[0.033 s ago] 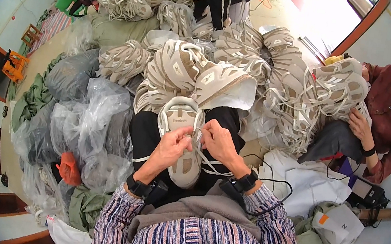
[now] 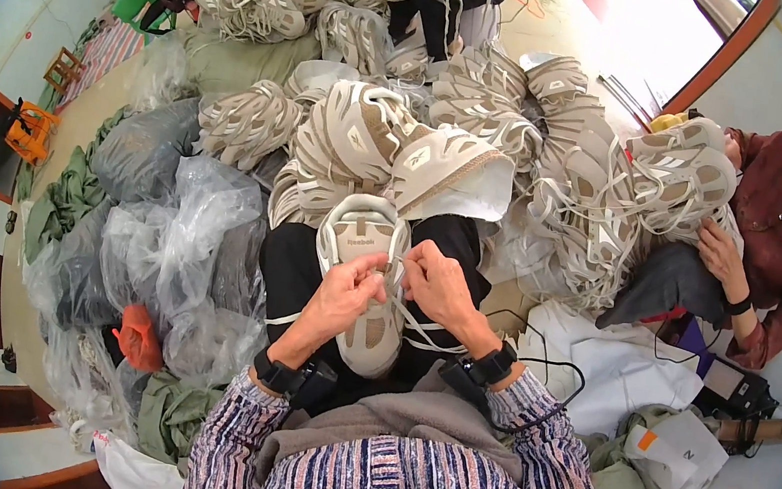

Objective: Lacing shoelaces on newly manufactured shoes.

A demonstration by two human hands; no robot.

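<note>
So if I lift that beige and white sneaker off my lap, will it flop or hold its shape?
The beige and white sneaker probably keeps its shape: its thick sole looks moulded. Its loose white laces would likely dangle and snag. It seems light, since both hands, left hand and right hand, steady it easily.

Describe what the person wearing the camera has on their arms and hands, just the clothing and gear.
Both hands, the left hand and the right hand, are bare, with no gloves. Each forearm has a long sleeve with stripes in purple, pink and white. Each wrist carries a black band with a boxy black unit; a thin black cable loops from the right wrist's band.
</note>
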